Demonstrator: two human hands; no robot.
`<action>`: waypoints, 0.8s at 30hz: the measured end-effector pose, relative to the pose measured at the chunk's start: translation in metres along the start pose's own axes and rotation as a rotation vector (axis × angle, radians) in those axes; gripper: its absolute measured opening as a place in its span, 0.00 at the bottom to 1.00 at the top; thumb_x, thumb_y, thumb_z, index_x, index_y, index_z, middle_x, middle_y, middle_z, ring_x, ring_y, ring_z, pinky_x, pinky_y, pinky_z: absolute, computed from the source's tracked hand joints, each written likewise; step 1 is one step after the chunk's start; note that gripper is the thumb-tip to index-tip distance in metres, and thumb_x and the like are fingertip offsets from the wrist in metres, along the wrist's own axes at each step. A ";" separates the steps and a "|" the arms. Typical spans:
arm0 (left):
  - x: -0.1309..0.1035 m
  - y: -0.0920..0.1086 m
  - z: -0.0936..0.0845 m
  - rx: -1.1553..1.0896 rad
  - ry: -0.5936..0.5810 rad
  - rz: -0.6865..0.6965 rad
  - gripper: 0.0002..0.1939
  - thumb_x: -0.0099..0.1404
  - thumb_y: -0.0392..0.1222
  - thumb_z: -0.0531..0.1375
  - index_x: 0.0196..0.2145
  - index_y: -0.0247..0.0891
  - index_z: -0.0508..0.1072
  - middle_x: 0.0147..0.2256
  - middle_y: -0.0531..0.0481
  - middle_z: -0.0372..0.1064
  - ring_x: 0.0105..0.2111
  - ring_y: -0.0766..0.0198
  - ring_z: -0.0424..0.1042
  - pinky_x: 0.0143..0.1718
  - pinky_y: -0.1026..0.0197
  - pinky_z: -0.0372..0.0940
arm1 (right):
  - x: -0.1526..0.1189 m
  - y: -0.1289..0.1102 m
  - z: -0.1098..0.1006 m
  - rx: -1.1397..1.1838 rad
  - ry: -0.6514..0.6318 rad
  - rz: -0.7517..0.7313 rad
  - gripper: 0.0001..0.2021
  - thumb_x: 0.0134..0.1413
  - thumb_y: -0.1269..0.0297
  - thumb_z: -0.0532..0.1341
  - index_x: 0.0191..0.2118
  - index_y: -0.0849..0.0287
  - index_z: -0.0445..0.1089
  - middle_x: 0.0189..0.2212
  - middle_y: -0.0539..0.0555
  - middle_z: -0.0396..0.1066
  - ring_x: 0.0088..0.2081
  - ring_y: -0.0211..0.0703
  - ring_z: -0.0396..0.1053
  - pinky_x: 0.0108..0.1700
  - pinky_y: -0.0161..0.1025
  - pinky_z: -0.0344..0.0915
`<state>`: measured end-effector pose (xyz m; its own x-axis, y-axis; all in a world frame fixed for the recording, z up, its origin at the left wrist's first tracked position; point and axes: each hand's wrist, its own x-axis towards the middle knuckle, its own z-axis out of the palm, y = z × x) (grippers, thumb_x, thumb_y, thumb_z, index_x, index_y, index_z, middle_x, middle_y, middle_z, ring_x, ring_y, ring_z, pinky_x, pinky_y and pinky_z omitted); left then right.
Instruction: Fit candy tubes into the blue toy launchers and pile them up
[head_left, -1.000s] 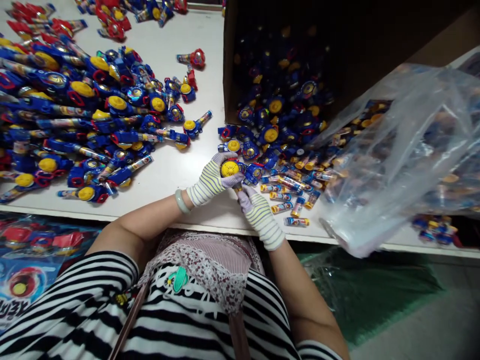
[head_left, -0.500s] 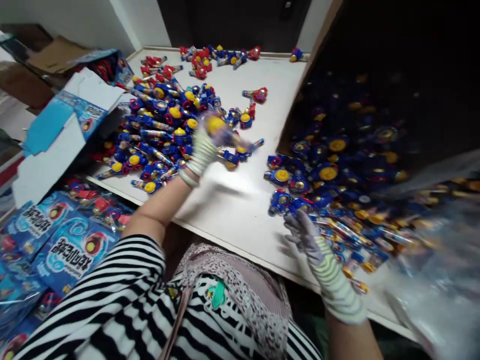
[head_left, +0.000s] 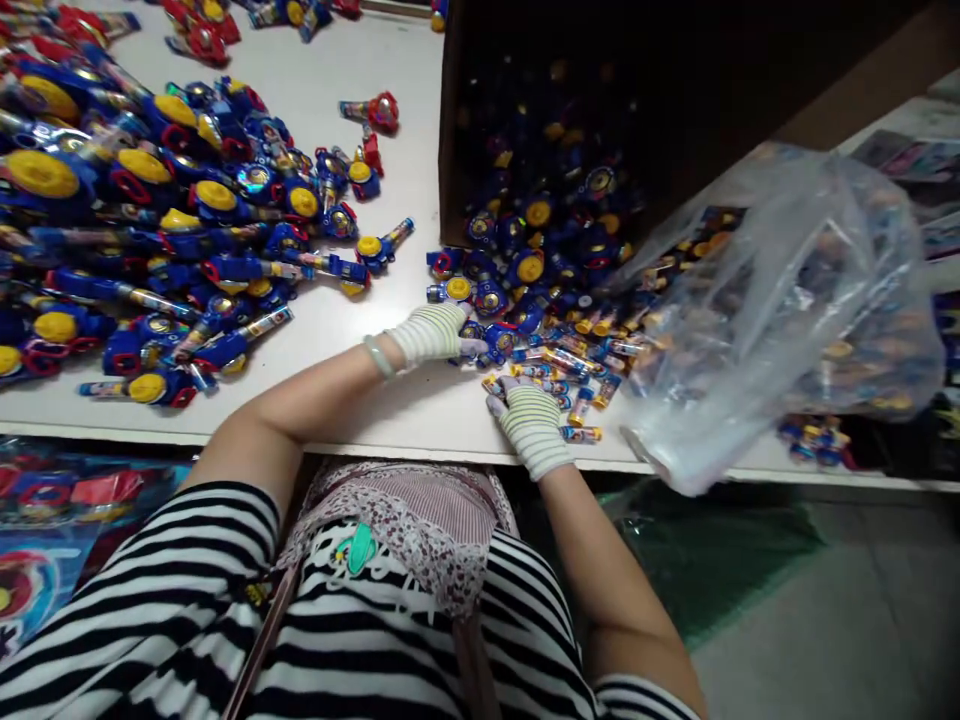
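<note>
My left hand, in a striped glove with bare-looking wrist and a pale bangle, reaches the near edge of a heap of blue plastic toys with yellow and red parts. Its thumb and fingers close around a blue toy at the heap's edge. My right hand, gloved likewise, rests low over small printed tubes with yellow caps. Its fingers are bent, and the fingertips pinch at a yellow-ended tube, partly hidden by the hand.
A big dark open carton lies behind the heap. A clear plastic bag of tubes sits at the right. On the left is a large pile of blue toys with tubes attached; red ones lie farther back. The white table's front edge is near me.
The view has turned right. My left hand has left the left pile, where it carried a blue-and-yellow toy, and is now at the right heap. My right hand has shifted onto the tubes.
</note>
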<state>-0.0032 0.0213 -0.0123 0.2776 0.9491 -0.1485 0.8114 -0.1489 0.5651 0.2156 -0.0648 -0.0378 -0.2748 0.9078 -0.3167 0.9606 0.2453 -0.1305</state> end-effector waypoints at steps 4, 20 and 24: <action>0.010 0.007 0.029 -0.173 -0.079 -0.108 0.26 0.54 0.46 0.73 0.45 0.33 0.70 0.39 0.42 0.72 0.38 0.50 0.73 0.41 0.52 0.68 | -0.001 0.007 0.007 0.125 0.081 -0.062 0.20 0.63 0.59 0.57 0.56 0.62 0.72 0.52 0.66 0.73 0.54 0.59 0.70 0.55 0.51 0.65; -0.057 0.010 0.023 -0.909 0.343 -0.049 0.13 0.64 0.48 0.64 0.39 0.35 0.71 0.36 0.47 0.72 0.32 0.65 0.70 0.35 0.62 0.69 | -0.009 -0.025 -0.006 0.218 0.167 -0.164 0.26 0.69 0.52 0.49 0.62 0.62 0.67 0.52 0.65 0.76 0.48 0.53 0.74 0.48 0.42 0.67; -0.062 0.018 0.021 -0.913 0.352 -0.051 0.14 0.65 0.49 0.63 0.40 0.35 0.71 0.37 0.46 0.73 0.34 0.64 0.72 0.38 0.61 0.71 | -0.013 -0.026 -0.007 0.461 0.179 -0.149 0.25 0.67 0.46 0.50 0.53 0.60 0.72 0.44 0.63 0.77 0.43 0.51 0.74 0.44 0.42 0.67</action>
<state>0.0048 -0.0459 -0.0103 -0.0362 0.9991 -0.0230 0.0670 0.0254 0.9974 0.1941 -0.0806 -0.0242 -0.3574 0.9283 -0.1023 0.7827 0.2380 -0.5751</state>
